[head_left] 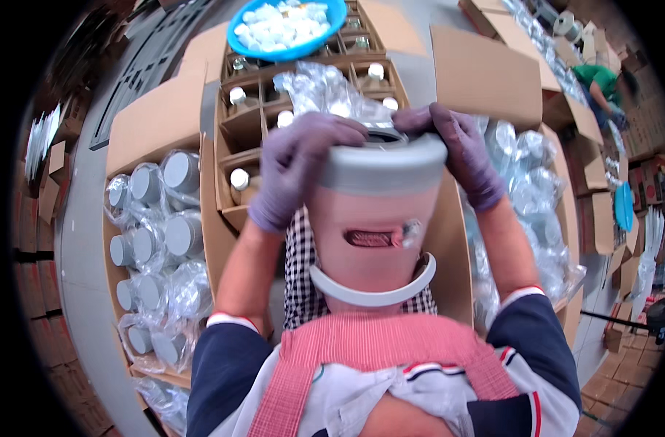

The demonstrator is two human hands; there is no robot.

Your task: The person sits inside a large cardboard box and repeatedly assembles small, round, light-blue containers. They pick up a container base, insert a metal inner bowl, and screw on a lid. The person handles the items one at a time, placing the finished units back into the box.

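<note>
A pinkish translucent jug with a wide grey collar and a label on its front is tilted above my lap. Its curved grey carrying handle hangs down over the near side. My left hand, in a purple glove, grips the left side of the grey collar, its fingers curling over the top. My right hand, gloved too, clasps the right rim with bent fingers. Between them a dark round opening shows at the top. My fingertips are partly hidden behind the rim.
Ahead stands a divided carton of white-capped bottles and crumpled clear plastic. A blue basin of white caps rests on it. Bagged grey-topped pieces fill the left carton; more bagged pieces lie right. A person in green works far right.
</note>
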